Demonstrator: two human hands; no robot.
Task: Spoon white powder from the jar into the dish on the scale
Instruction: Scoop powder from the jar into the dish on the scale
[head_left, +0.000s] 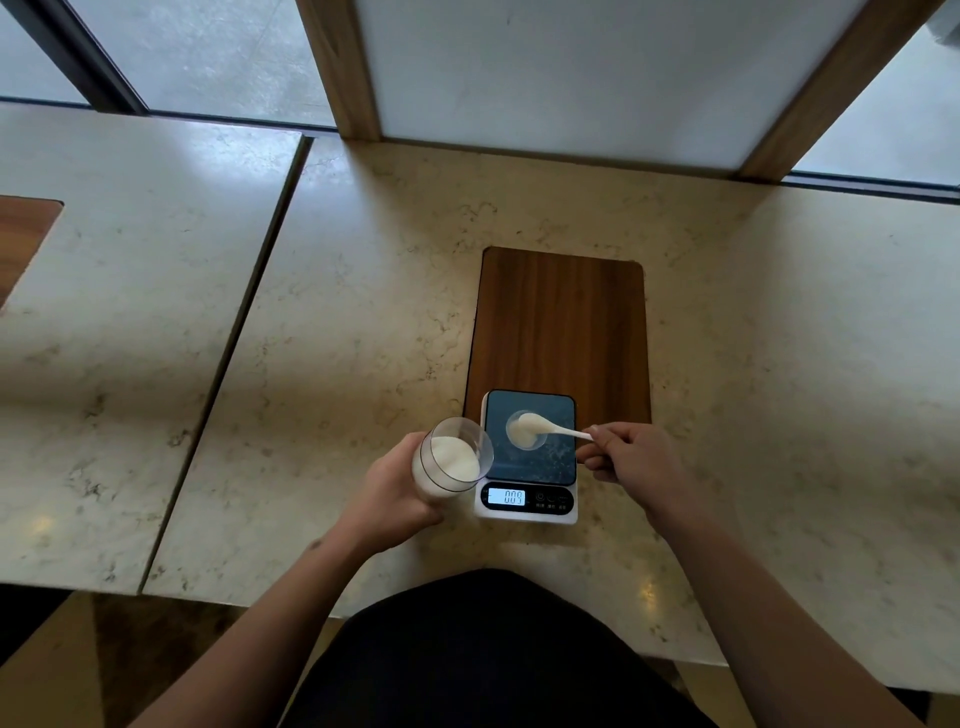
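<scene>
Dark-clothed lap (493, 654) and bare forearms frame a weighing in progress at a pale marble-patterned counter (363, 312); left hand (395, 493) wraps a clear round glass jar (453, 456), tilted and part full of white powder (453, 458), just beside a small white digital kitchen scale (527, 457); right hand (628, 457) pinches the handle of a slim white plastic spoon (550, 428), its loaded bowl over the small clear round dish (526, 430) on the dark platform; some powder already lies in the dish and the lit display shows a reading, so spooning appears under way, with this load seemingly not yet tipped.
</scene>
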